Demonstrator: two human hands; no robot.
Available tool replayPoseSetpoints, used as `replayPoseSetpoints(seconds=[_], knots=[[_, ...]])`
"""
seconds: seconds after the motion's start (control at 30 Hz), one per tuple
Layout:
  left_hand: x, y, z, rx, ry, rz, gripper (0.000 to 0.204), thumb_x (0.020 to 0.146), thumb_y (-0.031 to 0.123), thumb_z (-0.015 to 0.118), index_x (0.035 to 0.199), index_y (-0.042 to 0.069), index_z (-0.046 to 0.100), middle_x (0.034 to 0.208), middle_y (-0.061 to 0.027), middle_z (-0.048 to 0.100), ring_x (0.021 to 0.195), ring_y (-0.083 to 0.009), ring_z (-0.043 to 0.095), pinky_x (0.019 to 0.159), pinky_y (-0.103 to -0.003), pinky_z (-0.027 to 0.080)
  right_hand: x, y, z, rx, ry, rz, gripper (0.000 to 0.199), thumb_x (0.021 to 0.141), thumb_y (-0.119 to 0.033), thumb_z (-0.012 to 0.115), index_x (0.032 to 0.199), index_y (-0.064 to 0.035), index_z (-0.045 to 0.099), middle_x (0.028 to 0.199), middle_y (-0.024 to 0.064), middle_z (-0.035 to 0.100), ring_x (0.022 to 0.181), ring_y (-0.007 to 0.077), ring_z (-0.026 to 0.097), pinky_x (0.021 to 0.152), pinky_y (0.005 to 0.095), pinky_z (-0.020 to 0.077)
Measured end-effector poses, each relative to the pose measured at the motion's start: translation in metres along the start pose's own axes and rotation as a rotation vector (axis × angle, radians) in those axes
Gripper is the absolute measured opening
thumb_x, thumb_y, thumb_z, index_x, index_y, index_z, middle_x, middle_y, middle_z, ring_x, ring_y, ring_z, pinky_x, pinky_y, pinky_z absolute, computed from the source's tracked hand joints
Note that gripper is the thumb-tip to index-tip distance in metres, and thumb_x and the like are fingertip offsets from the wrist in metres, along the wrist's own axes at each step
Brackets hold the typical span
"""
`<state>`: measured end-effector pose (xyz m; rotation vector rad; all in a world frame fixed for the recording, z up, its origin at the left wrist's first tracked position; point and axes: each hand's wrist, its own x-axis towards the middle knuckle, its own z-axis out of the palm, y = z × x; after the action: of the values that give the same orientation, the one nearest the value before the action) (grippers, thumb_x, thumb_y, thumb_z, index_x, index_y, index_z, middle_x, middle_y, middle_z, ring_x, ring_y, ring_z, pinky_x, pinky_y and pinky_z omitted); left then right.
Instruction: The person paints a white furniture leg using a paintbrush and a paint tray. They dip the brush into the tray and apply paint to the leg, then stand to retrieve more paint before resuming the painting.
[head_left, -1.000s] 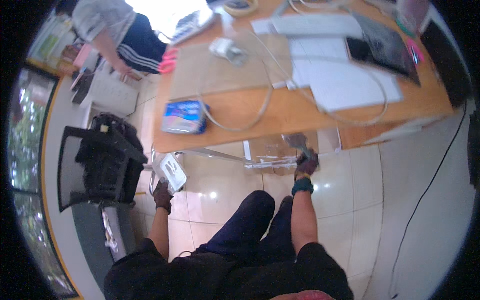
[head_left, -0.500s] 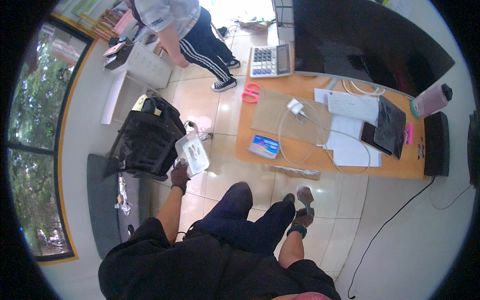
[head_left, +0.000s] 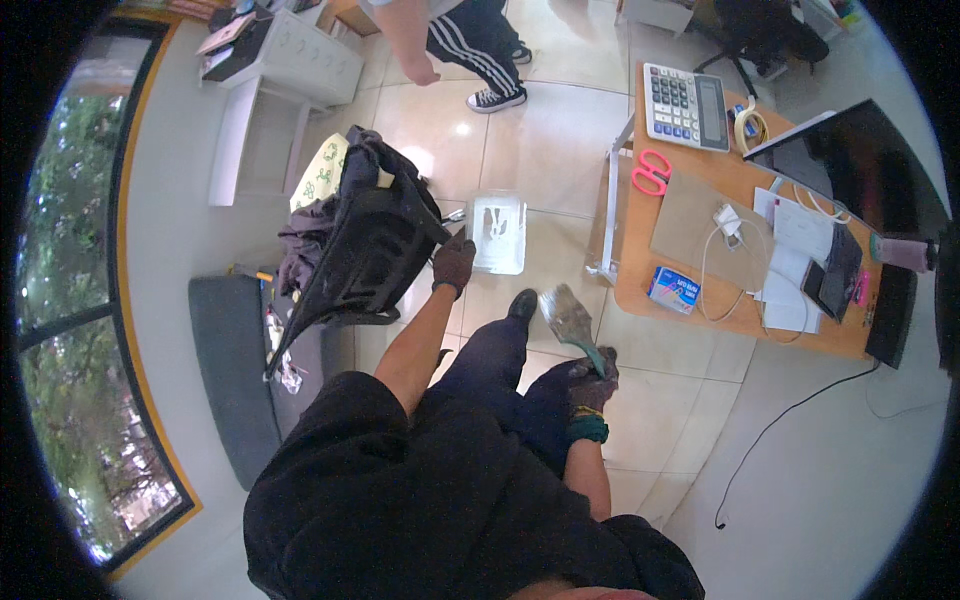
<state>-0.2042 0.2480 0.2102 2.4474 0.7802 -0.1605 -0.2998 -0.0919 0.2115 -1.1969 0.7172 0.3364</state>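
Observation:
My left hand, in a dark brown glove, grips the left edge of a clear plastic tray. The tray has white residue smeared on its bottom and is held out over the tiled floor. In my right hand, also gloved and with a green band at the wrist, is a wide paintbrush. Its greenish handle sits in my closed fingers, and the pale, worn bristles point up and left, away from my body. Both hands are in front of my legs, the brush lower and to the right of the tray.
A black office chair draped with clothing stands left of the tray. To the right, a wooden desk holds a calculator, pink scissors, papers and a monitor. Another person's leg shows at the far side. A grey bench stands by the window.
My view has turned, shifting the desk rightward in the picture. The tray in my left hand has moved right, clear of the chair. The brush in my right hand has come up and tilted left.

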Motion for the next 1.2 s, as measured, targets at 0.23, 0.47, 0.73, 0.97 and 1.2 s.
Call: replayPoseSetpoints(seconds=[0.23,0.47,0.73,0.97,1.2], knots=[[0.062,0.034,-0.016,0.01,-0.069,0.099,0.048,0.082,0.029,0.043,0.124,0.004,0.049,0.114,-0.0228,0.055,0.103,-0.0389,0.053,0.091,-0.042,0.041,0.028,-0.097,0.143,0.367,-0.082,-0.099,0.031,0.085,-0.029,0.05,0.105,-0.0064,0.054,0.079,0.0036,0.057,0.068,0.0157,0.055,0.061,0.0289,0.0478],[0.15,0.123,-0.033,-0.471,-0.147,-0.157,0.045,0.083,0.024,0.052,0.126,0.012,0.051,0.095,-0.0076,0.067,0.074,-0.0136,0.06,0.064,-0.029,0.05,0.085,-0.175,0.243,0.539,-0.056,-0.089,0.034,0.089,-0.023,0.048,0.117,-0.0026,0.052,0.081,0.0072,0.059,0.067,0.0123,0.056,0.055,0.0275,0.0483],[0.285,0.222,-0.057,-0.48,-0.245,-0.022,0.043,0.088,0.03,0.053,0.125,0.007,0.052,0.097,-0.0047,0.064,0.071,-0.0122,0.058,0.061,-0.027,0.049,0.152,-0.288,0.317,0.35,0.016,-0.194,0.034,0.088,-0.022,0.049,0.116,-0.0024,0.052,0.077,0.0057,0.059,0.062,0.0121,0.056,0.058,0.0272,0.0495],[0.402,0.337,-0.041,-0.371,-0.291,0.103,0.038,0.087,0.029,0.051,0.121,0.011,0.056,0.099,-0.0097,0.066,0.082,-0.0169,0.062,0.072,-0.03,0.05,0.24,-0.348,0.344,0.539,0.063,-0.289,0.034,0.088,-0.022,0.048,0.114,0.0007,0.051,0.082,0.0095,0.057,0.065,0.0137,0.055,0.056,0.0242,0.0475],[0.487,0.465,-0.008,-0.182,-0.538,0.268,0.04,0.088,0.026,0.05,0.124,0.008,0.053,0.109,-0.0144,0.063,0.099,-0.0211,0.061,0.085,-0.03,0.046,0.334,-0.404,0.358,0.74,0.338,-0.35,0.042,0.09,-0.034,0.041,0.114,0.0,0.05,0.077,0.0076,0.057,0.06,0.0152,0.055,0.051,0.0271,0.0488]])
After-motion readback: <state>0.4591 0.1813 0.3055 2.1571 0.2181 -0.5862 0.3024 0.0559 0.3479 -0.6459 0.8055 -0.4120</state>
